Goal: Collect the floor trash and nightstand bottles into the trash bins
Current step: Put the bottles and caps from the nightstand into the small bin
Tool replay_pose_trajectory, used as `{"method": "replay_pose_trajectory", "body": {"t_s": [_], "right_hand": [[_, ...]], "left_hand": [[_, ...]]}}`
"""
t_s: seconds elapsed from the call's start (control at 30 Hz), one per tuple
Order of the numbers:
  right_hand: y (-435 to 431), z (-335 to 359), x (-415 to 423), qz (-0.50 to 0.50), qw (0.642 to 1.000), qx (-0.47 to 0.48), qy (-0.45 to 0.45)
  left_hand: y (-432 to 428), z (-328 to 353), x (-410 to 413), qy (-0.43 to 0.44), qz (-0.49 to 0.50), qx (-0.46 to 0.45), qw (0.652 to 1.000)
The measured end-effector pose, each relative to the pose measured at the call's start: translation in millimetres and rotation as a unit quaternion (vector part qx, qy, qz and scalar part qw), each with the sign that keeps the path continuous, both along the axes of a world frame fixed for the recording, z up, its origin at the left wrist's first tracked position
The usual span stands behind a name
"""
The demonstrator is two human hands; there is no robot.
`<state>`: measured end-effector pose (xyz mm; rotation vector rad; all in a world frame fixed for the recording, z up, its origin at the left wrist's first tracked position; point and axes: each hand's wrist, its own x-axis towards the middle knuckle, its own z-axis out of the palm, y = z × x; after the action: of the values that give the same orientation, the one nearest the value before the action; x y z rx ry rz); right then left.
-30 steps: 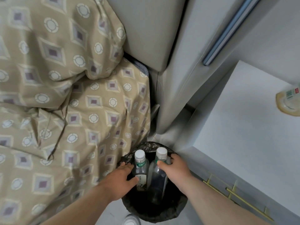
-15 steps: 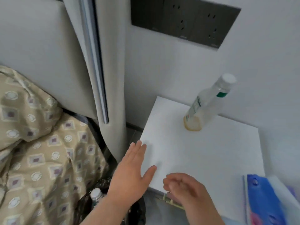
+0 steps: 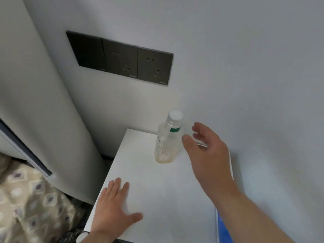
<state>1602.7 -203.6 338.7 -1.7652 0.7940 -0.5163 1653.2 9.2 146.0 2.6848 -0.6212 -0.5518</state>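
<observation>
Head view is now taking in the nightstand and the wall behind it, where a second ago it was looking down into the black-lined bin with both hands lowering two capped bottles. At the far left the patterned bedding [image 3: 29, 204] is showing in the corner, beside the pale upholstered headboard [image 3: 40, 109]. A small white cap [image 3: 81, 236] is peeking out at the bottom edge below the nightstand's near left corner; it is probably one of the binned bottles, though the bin itself is lying outside the frame. Next, the left hand [image 3: 112, 211] is resting flat on the nightstand [image 3: 157, 190] near that corner, fingers spread and holding nothing, having come up from the bin. Further right, the remaining bottle [image 3: 167, 139] is standing upright toward the back of the top, clear plastic with a white cap and a little yellowish liquid at its base. The right hand [image 3: 206, 155] is reaching in just beside it, fingers apart and curved, thumb toward the bottle's body, not yet touching it. A blue item [image 3: 225, 228] is lying at the right edge. So two bottles seem to be done, and this last one is about to be grasped.
</observation>
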Motion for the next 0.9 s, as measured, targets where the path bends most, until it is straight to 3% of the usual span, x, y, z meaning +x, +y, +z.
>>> {"method": "replay_pose_trajectory", "body": {"t_s": [0.17, 0.5, 0.9], "right_hand": [[-11, -7, 37, 0.077, 0.993, -0.016, 0.083], [-19, -29, 54, 0.053, 0.994, -0.055, 0.077], [26, -2, -3, 0.119, 0.991, -0.043, 0.054]], "left_hand": [[-7, 1, 6, 0.015, -0.002, 0.036, 0.999], [-7, 1, 9, 0.015, -0.01, 0.014, 1.0], [2, 1, -1, -0.01, 0.008, -0.012, 1.0]]}}
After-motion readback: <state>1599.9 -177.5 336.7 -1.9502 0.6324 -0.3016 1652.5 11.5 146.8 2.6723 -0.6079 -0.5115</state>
